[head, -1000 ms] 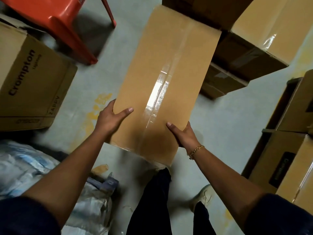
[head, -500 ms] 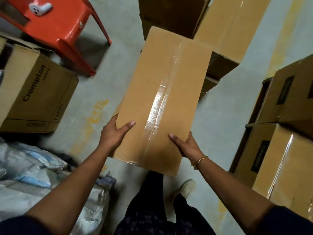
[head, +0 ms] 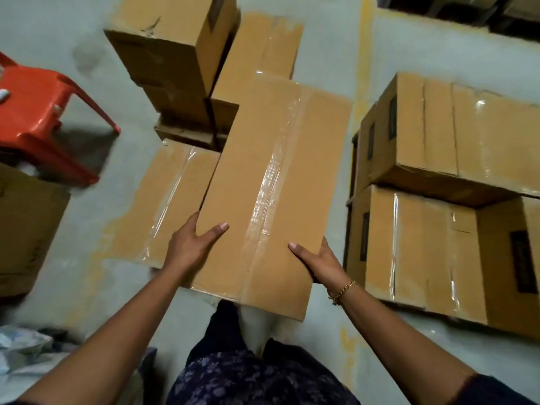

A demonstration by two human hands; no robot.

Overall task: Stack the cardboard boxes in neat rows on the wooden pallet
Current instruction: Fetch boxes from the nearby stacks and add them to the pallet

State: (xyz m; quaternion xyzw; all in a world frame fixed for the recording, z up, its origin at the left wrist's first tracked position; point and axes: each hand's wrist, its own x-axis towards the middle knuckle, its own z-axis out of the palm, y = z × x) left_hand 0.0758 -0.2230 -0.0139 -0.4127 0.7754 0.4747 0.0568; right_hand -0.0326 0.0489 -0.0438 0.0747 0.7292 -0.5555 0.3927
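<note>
Pale grey-green concrete floor (head: 73, 30), scuffed, brighter toward the top, dimmer at the lower left. Yellow painted line (head: 363, 39) down the floor at upper right, faded to patchy yellow smears (head: 346, 337) lower down. Dark round stain (head: 84, 58) at upper left. Red plastic chair (head: 38, 112) at the left edge, seen from above, legs splayed, soft shadow (head: 84, 147) on the floor beneath and to its right. Small white object (head: 3, 94) on the seat, cut off by the frame. Crumpled pale plastic sacks (head: 26, 355) heaped in the lower-left corner.

Warehouse storeroom: stacked taped cartons (head: 438, 159) on bare concrete floor (head: 403, 54).
</note>
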